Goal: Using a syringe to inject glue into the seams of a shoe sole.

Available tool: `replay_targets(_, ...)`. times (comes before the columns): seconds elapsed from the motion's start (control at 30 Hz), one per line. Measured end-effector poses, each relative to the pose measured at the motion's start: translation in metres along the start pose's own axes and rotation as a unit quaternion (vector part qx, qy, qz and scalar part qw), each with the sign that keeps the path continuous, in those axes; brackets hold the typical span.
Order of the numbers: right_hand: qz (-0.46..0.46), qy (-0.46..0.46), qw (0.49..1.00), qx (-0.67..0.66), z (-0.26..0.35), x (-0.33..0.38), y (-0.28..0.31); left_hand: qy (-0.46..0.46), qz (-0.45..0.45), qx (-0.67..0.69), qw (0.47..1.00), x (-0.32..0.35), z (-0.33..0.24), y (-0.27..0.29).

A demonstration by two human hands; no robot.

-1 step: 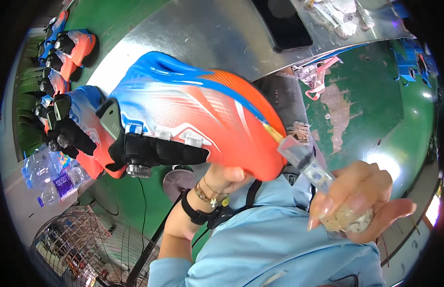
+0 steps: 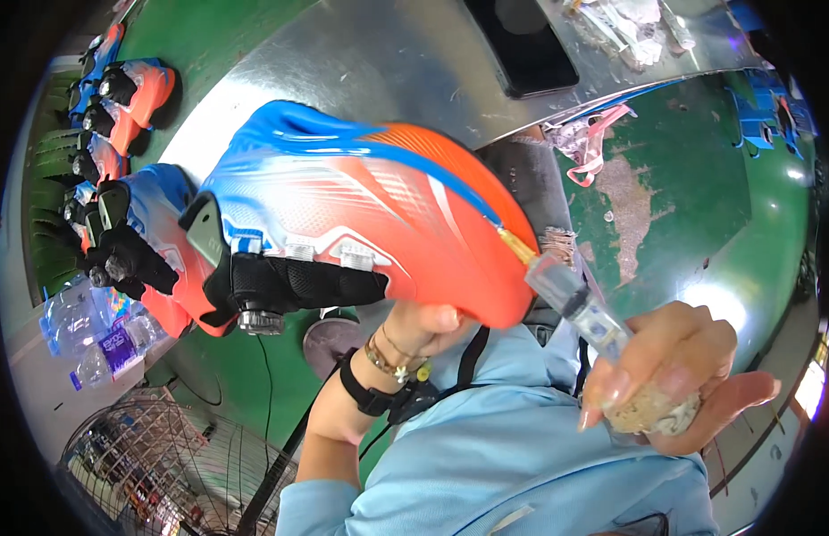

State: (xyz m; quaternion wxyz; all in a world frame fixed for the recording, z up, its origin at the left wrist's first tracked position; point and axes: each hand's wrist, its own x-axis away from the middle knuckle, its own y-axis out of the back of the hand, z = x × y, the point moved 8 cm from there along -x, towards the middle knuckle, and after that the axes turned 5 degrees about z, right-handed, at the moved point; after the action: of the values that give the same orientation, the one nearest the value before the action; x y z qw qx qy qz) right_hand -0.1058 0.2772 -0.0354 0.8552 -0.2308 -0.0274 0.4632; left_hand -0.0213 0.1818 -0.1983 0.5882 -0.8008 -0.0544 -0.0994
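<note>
A sneaker (image 2: 343, 214), coral red fading to blue with black straps and a dial, is held up on its side in front of me. My left hand (image 2: 419, 330) grips it from below near the toe, its fingers mostly hidden behind the shoe. My right hand (image 2: 665, 375) closes round a clear syringe (image 2: 580, 304) with a brass-coloured tip. That tip meets the end of a blue band running along the edge between upper and orange sole. A beige, crusted lump (image 2: 651, 411) sits in the same hand, under the fingers; its kind I cannot make out.
Another matching sneaker (image 2: 160, 237) stands left of mine, with several more in a row beyond. A black phone (image 2: 522, 45) lies on the metal table (image 2: 388, 71) near crumpled plastic scraps (image 2: 624, 31). Plastic bottles (image 2: 111, 344) and a wire fan cage (image 2: 155, 456) are at lower left.
The syringe has moved slightly right along with my right hand, its tip still at the shoe's edge. The shoe has shifted only very slightly in my left hand.
</note>
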Motion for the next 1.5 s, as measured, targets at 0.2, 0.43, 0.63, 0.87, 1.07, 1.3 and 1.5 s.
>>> replay_targets(0.2, -0.02, 0.086, 0.996, 0.028, 0.016, 0.006, 0.008, -0.054, 0.037, -0.023, 0.998, -0.044, -0.012, -0.018)
replay_targets(0.43, -0.022, 0.106, 0.99, 0.091, 0.024, 0.006, 0.014, -0.083, 0.071, -0.011, 0.994, -0.072, -0.017, -0.03)
replay_targets(0.63, -0.08, 0.136, 0.98, 0.118, 0.016, 0.011, 0.013, -0.149, 0.093, -0.036, 0.984, -0.086, -0.029, -0.04)
replay_targets(0.87, -0.021, 0.192, 0.955, 0.224, 0.017, -0.002, 0.003, -0.219, 0.051, -0.026, 0.974, -0.082, -0.045, -0.066)
replay_targets(1.07, -0.053, 0.274, 0.929, 0.244, 0.019, -0.001, -0.003, -0.081, -0.115, 0.054, 0.989, -0.065, -0.047, -0.093)
replay_targets(1.3, -0.045, 0.333, 0.906, 0.257, 0.013, 0.004, -0.005, -0.088, -0.178, 0.053, 0.979, -0.055, -0.053, -0.088)
replay_targets(1.5, 0.002, 0.291, 0.909, 0.3, 0.011, 0.008, 0.0, -0.083, -0.163, 0.042, 0.982, -0.062, -0.056, -0.096)
